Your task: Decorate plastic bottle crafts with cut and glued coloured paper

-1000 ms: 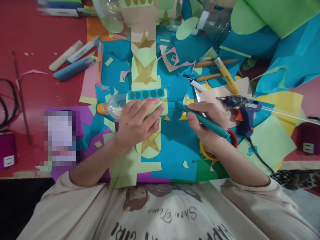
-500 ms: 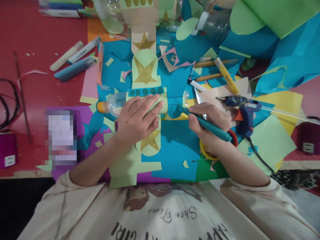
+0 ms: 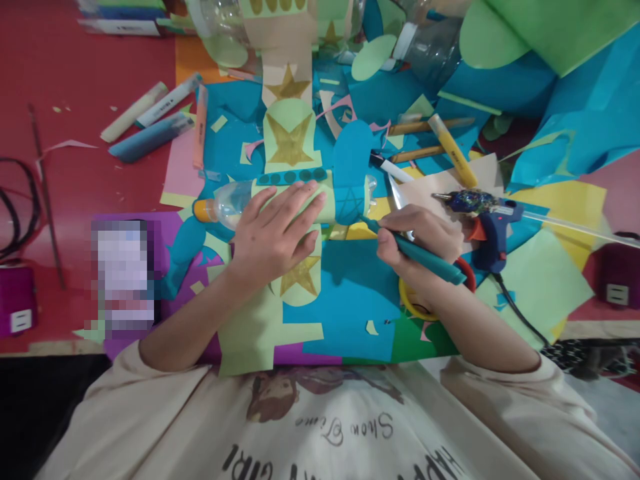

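Observation:
A plastic bottle (image 3: 231,207) with an orange cap lies on its side, wrapped in light green paper. My left hand (image 3: 280,230) rests on the wrap with its fingers spread. Around the bottle's base end runs a blue paper strip (image 3: 350,150) with a rounded far end. A teal marker (image 3: 425,257) is gripped in my right hand (image 3: 420,233), its tip touching the strip where a star outline (image 3: 349,202) is drawn. Green paper flaps with golden stars (image 3: 290,140) extend from the wrap on the far and near sides.
On the right lie a hot glue gun (image 3: 493,227), scissors with a red and yellow handle (image 3: 407,300) and a yellow marker (image 3: 454,152). Several markers (image 3: 150,137) and a phone (image 3: 125,273) lie on the left. Paper scraps and clear bottles (image 3: 430,50) fill the back.
The bottle has rolled slightly, and the blue strip's rounded end now stands out on the far side. More of the star outline shows. The marker tip has shifted slightly nearer to me.

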Demonstrator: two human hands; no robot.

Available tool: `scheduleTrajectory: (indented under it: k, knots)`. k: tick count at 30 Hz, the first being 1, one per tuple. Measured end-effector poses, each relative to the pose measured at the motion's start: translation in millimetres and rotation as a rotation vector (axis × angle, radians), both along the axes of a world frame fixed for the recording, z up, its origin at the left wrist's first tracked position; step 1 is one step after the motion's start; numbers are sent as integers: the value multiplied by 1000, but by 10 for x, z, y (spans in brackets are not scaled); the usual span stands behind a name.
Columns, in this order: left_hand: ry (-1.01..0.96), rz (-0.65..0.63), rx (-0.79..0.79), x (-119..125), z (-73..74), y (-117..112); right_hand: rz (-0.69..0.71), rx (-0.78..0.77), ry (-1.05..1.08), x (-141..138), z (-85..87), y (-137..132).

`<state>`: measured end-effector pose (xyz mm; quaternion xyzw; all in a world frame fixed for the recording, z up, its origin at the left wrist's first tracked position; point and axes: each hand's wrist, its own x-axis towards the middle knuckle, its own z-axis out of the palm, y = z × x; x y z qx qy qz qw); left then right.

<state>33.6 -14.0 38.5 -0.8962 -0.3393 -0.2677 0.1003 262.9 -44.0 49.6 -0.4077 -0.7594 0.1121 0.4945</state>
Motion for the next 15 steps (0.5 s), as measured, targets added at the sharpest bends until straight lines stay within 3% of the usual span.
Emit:
scheduleTrajectory:
  k: [4, 8, 12, 15]
  knots:
    - [24, 1, -5, -9, 6, -1, -1, 2, -35, -1, 13, 17]
    - [-31, -17, -114, -27, -19, -6, -9, 1, -59, 5, 6, 14]
    - [-46, -1, -202, -29, -43, -12, -21, 22, 42, 36, -38, -25]
    - [-14, 22, -220, -26, -39, -22, -30, 124, 147, 41, -58, -40]
